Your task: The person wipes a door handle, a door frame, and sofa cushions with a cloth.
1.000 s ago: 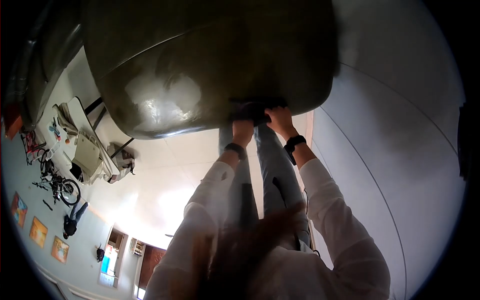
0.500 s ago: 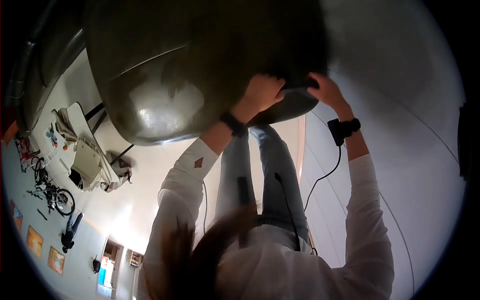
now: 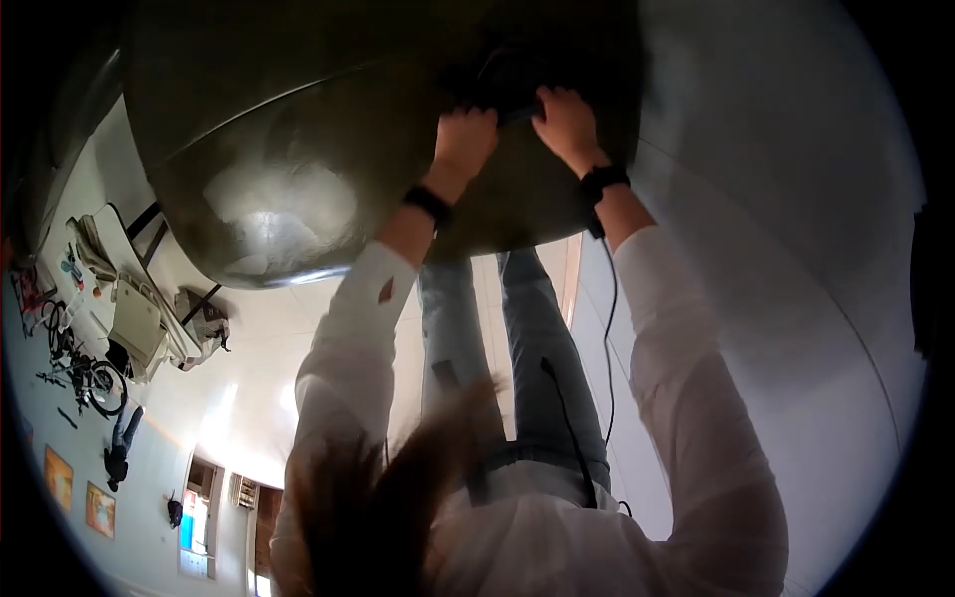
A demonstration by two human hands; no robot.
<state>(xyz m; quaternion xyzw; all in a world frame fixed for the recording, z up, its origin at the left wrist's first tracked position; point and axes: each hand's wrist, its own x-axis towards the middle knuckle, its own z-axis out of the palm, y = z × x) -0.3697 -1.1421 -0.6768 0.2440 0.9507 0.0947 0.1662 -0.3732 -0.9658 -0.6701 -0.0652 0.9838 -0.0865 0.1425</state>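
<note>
A dark, glossy surface (image 3: 288,189) with a rounded edge and a seam-like line fills the upper part of the view. Over it, my left hand (image 3: 465,139) is closed at the left end of a small dark item (image 3: 517,115). The fingers of my right hand (image 3: 567,119) are curled on the item's right end. What the item is cannot be made out in the shadow. Both wrists wear black bands, and a thin cable hangs from the one on my right wrist.
Jeans-clad legs (image 3: 542,348) stand below the surface. At the left are a white table (image 3: 149,289) with bags and small items, bicycles (image 3: 85,373), a person (image 3: 119,448) and wall pictures (image 3: 100,509). A pale grey surface (image 3: 776,249) spans the right side. Hair blurs the lower middle.
Both hands have moved up and farther over the dark surface. Compared with half a second ago, they are shifted left, my right hand more so, and sit closer together.
</note>
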